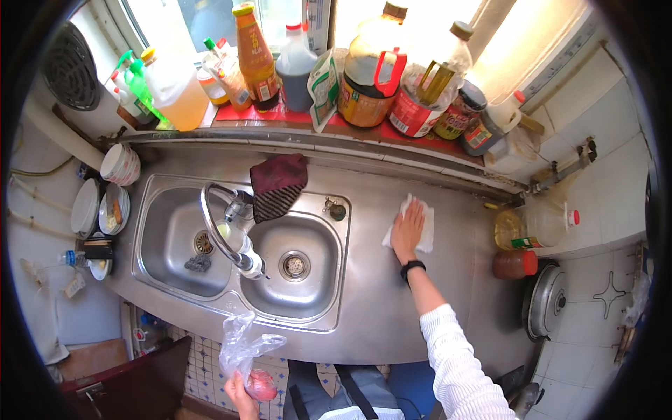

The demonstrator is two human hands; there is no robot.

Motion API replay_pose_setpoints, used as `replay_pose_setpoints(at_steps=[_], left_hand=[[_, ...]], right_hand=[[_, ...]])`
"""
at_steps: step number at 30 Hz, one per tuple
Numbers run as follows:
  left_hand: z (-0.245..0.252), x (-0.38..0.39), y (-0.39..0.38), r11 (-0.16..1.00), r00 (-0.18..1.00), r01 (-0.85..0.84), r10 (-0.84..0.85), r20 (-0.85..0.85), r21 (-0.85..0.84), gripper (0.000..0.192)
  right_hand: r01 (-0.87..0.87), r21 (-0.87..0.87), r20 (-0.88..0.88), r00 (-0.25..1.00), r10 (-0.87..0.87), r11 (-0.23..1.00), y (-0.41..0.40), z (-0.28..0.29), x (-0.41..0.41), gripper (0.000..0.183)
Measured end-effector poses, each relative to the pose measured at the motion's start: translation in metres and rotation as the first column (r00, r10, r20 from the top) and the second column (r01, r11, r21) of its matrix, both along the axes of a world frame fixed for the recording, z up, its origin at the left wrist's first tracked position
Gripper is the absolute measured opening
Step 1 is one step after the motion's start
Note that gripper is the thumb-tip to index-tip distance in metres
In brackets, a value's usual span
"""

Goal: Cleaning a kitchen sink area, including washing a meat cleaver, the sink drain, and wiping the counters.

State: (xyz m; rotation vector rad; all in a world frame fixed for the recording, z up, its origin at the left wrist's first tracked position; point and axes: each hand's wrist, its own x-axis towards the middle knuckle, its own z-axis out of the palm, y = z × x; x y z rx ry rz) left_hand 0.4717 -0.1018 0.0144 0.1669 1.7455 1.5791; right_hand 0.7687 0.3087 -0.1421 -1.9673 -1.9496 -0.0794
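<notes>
My right hand (407, 231) lies flat on a white cloth or paper towel (428, 229), pressing it against the stainless steel counter (383, 294) right of the sink. In my left hand (240, 395) is a clear plastic bag (237, 344), pinched in front of the counter's near edge. Something reddish (262, 386) shows through the bag's lower part; what it is cannot be made out. Between the hands and the window sits a double-bowl steel sink (344, 262). Its curved chrome faucet (210, 210) stands between the bowls, and a dark red and striped cloth (279, 184) drapes behind it.
Sauce bottles and jars (367, 100) line the window sill. Stacked bowls (121, 164) and plates (86, 207) stand at the left. A steel wool scrubber (198, 263) rests in the left bowl. An oil bottle (535, 226), a red-lidded jar (514, 263) and a lidded pot (548, 299) stand right.
</notes>
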Motion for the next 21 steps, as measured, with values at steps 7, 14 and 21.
replay_pose_setpoints(at_steps=[7,14,21], left_hand=[[-0.010,0.023,0.060,0.993,0.997,0.081,-0.082,0.002,0.081,0.028],[-0.006,0.024,0.098,0.982,0.994,-0.010,-0.011,0.106,0.187,0.033],[-0.010,-0.057,0.061,0.965,0.979,-0.133,0.093,0.179,0.224,0.029]], right_hand=[[-0.524,-0.150,-0.295,0.833,0.468,0.838,-0.125,0.011,-0.057,0.059],[-0.663,-0.371,-0.310,0.749,0.586,0.650,-0.239,0.028,0.098,0.060],[0.401,-0.190,0.103,0.916,-0.388,0.896,-0.281,0.011,0.144,0.058]])
